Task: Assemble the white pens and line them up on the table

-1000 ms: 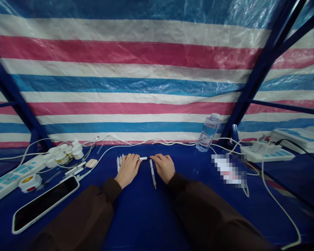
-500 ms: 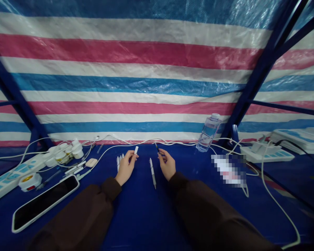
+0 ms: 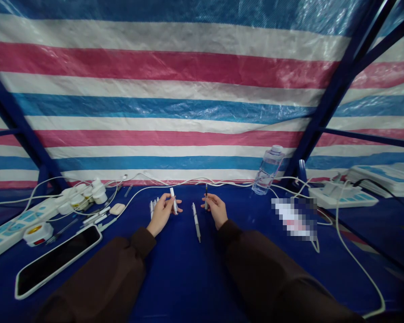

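Observation:
My left hand (image 3: pixel 162 211) is closed on a white pen barrel (image 3: pixel 173 194), which stands nearly upright between thumb and fingers. In my right hand (image 3: pixel 217 210) a thin pen refill (image 3: pixel 206 193) is pinched, its dark upper part pointing up. Between the hands a white-and-grey pen (image 3: pixel 196 222) lies on the blue table surface, its tip toward me. Just left of my left hand are several white pens (image 3: pixel 151 209), partly hidden behind it.
At left lie a phone (image 3: pixel 58 262), a power strip (image 3: pixel 23 220) with plugs, a white tape measure-like object (image 3: pixel 38 234) and cables. A water bottle (image 3: pixel 268 171) stands back right, near another power strip (image 3: pixel 343 197). Blue metal posts (image 3: pixel 323 107) flank a striped tarp (image 3: pixel 175 103).
The white barrel in my left hand has turned so more of its length shows. The refill in my right hand has swung from leaning left to upright.

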Tool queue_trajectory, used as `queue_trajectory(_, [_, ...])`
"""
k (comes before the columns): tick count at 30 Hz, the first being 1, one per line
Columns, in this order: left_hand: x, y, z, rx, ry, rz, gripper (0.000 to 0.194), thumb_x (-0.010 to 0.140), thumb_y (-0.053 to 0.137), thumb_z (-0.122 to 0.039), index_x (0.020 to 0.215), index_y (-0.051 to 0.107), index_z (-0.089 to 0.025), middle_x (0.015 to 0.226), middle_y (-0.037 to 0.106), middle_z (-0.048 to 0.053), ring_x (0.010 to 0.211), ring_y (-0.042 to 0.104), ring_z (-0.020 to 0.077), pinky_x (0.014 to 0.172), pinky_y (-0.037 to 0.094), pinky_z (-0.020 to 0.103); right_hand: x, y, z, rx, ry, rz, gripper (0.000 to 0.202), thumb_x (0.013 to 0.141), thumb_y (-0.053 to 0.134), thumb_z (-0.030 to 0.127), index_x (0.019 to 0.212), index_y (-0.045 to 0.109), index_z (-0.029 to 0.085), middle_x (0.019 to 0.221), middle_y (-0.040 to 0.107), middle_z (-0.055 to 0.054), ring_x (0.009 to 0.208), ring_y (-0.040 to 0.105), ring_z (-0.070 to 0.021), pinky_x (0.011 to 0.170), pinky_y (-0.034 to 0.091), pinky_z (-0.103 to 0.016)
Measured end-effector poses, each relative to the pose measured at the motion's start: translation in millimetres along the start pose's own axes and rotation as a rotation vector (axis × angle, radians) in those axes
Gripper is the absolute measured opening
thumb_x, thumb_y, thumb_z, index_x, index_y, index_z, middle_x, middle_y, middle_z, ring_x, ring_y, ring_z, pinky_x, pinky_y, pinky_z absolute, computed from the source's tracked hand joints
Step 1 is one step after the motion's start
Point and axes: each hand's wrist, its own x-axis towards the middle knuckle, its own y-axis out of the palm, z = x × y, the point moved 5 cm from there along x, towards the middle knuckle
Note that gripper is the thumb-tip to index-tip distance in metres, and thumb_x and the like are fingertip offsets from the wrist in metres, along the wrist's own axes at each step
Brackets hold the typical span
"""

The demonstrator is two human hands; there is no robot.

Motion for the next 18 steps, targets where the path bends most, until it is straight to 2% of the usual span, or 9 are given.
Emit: queue_trajectory(18, [-1.9,3.5,-4.7,-0.051,-0.035,0.023,0.033,0.078,0.052,-0.048,0.089,0.041,-0.019,0.089,0.069,0.01,0.062,0.067,0.0192,0.051,0.048,0.026,1.0,-2.0,1.0,0.014,0.0,-0.031,0.033,0.06,0.063,0.036,0.083,0.06,0.014,0.071,0.065,-0.004,0.043,0.054,-0.011,0.039,0.034,-0.022])
